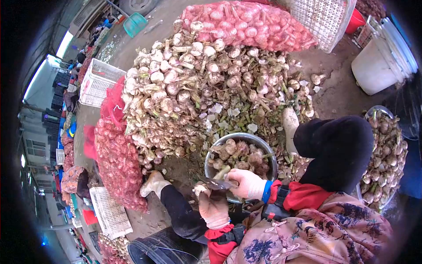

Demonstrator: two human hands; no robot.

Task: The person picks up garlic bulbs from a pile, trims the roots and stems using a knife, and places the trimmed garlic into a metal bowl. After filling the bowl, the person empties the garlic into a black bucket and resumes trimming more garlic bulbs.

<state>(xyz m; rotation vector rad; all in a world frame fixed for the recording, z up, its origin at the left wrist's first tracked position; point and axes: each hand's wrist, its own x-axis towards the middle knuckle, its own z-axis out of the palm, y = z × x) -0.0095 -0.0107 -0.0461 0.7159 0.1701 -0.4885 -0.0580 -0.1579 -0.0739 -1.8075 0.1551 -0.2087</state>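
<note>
My right hand (pixel 247 184), in a pale glove, is closed around a knife (pixel 216 183) whose dark blade points left. A pale green garlic stem (pixel 222 172) shows at the fingers of this hand, just above the blade. My left hand (pixel 212 208), also gloved, is closed on a whitish garlic bulb (pixel 201 189) at the blade's tip; the fingers hide part of it. Directly beyond my hands stands a metal basin (pixel 273 163) holding several trimmed garlic bulbs (pixel 239 155).
A large heap of stemmed garlic (pixel 176 92) spreads ahead, with cut stems (pixel 237 121) before it. Red mesh sacks (pixel 116 163) of garlic flank it. A full second basin (pixel 384 154) sits right, below a white bucket (pixel 378 64). A black tub (pixel 160 246) stands near my left leg.
</note>
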